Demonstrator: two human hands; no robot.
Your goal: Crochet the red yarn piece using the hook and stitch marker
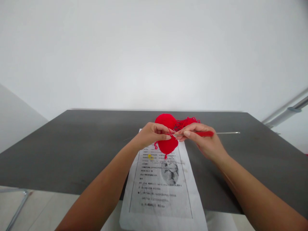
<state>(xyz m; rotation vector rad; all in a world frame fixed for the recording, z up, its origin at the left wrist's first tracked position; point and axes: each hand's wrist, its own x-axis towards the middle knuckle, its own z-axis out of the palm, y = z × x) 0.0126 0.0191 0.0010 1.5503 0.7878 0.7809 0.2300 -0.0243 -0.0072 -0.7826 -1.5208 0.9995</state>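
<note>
A red crocheted piece (pixel 167 146) hangs between my hands above a printed sheet. My left hand (pixel 156 133) pinches its upper edge between thumb and fingers. In my right hand (pixel 201 138) is a crochet hook (pixel 205 133) with a red handle; its thin metal tip meets the top edge of the piece, and a long metal end points right. A strand of red yarn rises from the piece near the tip. Just behind my hands lies a red ball of yarn (pixel 166 120), with loose curly red yarn (pixel 189 122) at its right.
The printed sheet (pixel 158 199), with a dark picture and a small yellow mark, hangs over the near edge of the dark grey table (pixel 96 141). A white wall stands behind. Metal tubing (pixel 286 117) is at the right.
</note>
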